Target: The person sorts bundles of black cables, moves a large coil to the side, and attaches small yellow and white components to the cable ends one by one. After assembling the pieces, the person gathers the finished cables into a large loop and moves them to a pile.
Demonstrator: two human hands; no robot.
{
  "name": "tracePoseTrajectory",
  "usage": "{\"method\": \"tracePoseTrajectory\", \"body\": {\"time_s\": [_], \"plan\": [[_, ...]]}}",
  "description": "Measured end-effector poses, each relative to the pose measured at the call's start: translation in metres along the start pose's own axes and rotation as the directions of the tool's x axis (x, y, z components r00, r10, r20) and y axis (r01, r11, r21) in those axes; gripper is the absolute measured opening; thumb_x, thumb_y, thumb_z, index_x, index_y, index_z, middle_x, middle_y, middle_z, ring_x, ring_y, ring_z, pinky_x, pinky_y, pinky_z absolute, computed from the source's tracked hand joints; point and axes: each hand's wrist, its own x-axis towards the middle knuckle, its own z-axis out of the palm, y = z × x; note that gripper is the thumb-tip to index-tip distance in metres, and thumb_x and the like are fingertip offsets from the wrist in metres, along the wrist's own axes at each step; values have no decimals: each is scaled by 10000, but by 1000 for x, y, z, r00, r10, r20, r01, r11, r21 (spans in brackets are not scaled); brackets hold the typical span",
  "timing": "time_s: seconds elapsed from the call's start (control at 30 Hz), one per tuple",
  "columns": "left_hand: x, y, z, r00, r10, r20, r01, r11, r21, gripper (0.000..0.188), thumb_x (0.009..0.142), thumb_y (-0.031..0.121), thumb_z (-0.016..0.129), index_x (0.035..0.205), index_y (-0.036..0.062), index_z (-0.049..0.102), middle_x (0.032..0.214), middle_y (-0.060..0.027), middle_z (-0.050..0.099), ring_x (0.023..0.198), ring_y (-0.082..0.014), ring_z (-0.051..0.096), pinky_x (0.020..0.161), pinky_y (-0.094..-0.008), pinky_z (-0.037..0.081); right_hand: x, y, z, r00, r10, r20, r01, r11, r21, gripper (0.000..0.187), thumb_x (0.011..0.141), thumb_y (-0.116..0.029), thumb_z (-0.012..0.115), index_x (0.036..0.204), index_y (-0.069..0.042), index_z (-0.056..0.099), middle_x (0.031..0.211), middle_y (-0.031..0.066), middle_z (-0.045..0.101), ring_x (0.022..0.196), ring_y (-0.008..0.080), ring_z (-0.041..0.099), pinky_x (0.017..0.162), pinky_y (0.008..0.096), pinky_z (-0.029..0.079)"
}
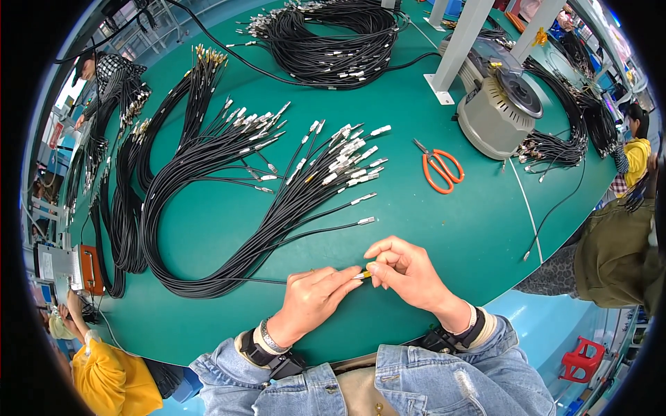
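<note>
My left hand [312, 295] is closed round the end of one black cable [267, 281], which runs in from the bundle on its left. A silvery connector tip with a small yellow piece [368, 274] on it shows between my two hands. My right hand [411, 276] pinches at that yellow piece with thumb and forefinger, its other fingers curled. Whether the piece is tape or a sleeve is too small to tell. Just beyond my hands lies the bundle of black cables [201, 277], its white-tagged metal ends fanned out to the right.
Orange-handled scissors [444, 170] lie on the green table [416, 222]. Behind them stands a round grey tape dispenser [496, 114] beside metal posts [461, 52]. More cable coils [333, 48] lie at the back and left. A red stool [583, 359] stands at lower right; people work around the table.
</note>
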Motion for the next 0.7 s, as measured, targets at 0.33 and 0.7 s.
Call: {"method": "tracePoseTrajectory", "body": {"time_s": [0.33,0.7], "plan": [[-1,2,3,998,-29,-50,28,999,-34,185,750,97,771,924,65,716,580,-58,580,455,-165,550,421,-283,417,-1,6,1,994,-108,-12,107,991,-86,177,913,-56,598,1079,-16,550,677,-5,578,645,49,533,605,223,432],[-2,5,4,997,-28,-66,28,1000,-7,165,758,92,762,917,76,723,562,-46,560,433,-155,521,415,-282,407,-2,5,1,984,-173,28,175,979,-105,206,907,-54,607,1100,-14,545,689,7,590,652,63,548,616,237,448]]}}
